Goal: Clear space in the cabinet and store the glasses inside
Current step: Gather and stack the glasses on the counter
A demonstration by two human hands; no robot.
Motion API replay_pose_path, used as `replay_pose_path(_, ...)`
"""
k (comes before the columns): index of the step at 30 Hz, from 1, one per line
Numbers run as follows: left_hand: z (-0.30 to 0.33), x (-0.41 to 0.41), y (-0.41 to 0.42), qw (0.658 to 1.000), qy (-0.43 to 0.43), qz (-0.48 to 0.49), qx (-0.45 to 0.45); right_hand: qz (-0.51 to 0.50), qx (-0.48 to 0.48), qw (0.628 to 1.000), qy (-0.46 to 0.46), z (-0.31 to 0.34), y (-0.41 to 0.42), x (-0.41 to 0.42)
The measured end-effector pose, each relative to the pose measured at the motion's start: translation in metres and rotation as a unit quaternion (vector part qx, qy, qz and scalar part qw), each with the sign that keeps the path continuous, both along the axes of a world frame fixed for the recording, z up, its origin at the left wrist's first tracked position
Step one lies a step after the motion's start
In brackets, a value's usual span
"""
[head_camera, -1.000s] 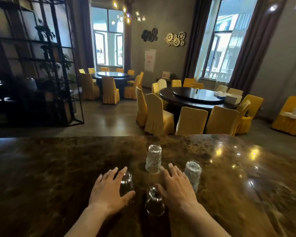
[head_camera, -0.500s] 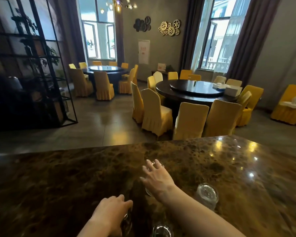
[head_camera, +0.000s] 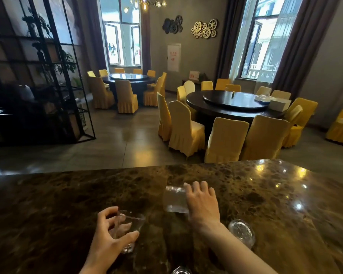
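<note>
Head view: dark marble table spans the near field. Right hand closed around a far glass, centre. Left hand gripping a near tilted glass, fingers wrapped on it. Third glass stands just right of the right forearm; fourth glass at the near edge.

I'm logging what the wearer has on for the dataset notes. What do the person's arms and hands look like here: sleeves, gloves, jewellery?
Both forearms are bare up to the frame's bottom edge: no sleeves show. The left hand and right hand wear no gloves, and no rings, watch or bracelet are visible.
</note>
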State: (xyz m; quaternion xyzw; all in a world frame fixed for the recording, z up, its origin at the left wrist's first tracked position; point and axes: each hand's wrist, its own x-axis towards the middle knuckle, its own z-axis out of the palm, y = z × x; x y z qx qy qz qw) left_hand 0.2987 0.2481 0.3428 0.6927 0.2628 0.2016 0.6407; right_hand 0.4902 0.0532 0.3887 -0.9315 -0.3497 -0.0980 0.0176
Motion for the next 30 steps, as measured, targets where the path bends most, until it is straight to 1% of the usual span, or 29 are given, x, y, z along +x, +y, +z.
replay_pose_path(2,-0.011,0.005,-0.007,1.000,-0.008,0.011,0.028,-0.051,0.105,0.989,0.090,-0.007,-0.006,-0.004)
replay_pose_path(3,-0.015,0.006,-0.011,0.999,-0.007,0.014,0.047,-0.071,0.155,0.976,0.137,-0.013,-0.007,-0.006)
replay_pose_path(6,-0.024,0.007,-0.019,0.993,0.008,0.016,0.119,-0.109,0.289,0.915,0.258,-0.029,-0.006,-0.010)
replay_pose_path(8,-0.028,0.006,-0.020,0.987,0.025,0.016,0.156,-0.116,0.349,0.875,0.313,-0.039,-0.006,-0.013)
replay_pose_path(10,-0.031,0.005,-0.020,0.982,0.041,0.015,0.182,-0.122,0.378,0.855,0.333,-0.048,-0.005,-0.015)
replay_pose_path(15,-0.036,0.003,-0.018,0.972,0.064,-0.006,0.227,-0.169,0.410,0.833,0.333,-0.057,-0.001,-0.014)
replay_pose_path(21,-0.034,0.001,-0.017,0.965,0.085,-0.024,0.248,-0.207,0.411,0.808,0.368,-0.053,-0.001,-0.006)
replay_pose_path(24,-0.017,-0.004,-0.022,0.949,0.143,-0.047,0.279,-0.196,0.414,0.812,0.361,-0.035,-0.005,-0.007)
replay_pose_path(26,-0.004,-0.010,-0.027,0.928,0.171,-0.053,0.327,-0.181,0.416,0.829,0.326,-0.013,-0.009,-0.011)
replay_pose_path(27,0.004,-0.013,-0.032,0.916,0.169,-0.045,0.362,-0.171,0.412,0.844,0.299,-0.002,-0.013,-0.013)
replay_pose_path(29,0.021,-0.017,-0.046,0.901,0.105,-0.026,0.419,-0.131,0.383,0.887,0.223,0.021,-0.025,-0.019)
replay_pose_path(30,0.031,-0.017,-0.055,0.898,0.065,-0.036,0.433,-0.106,0.343,0.916,0.178,0.031,-0.034,-0.022)
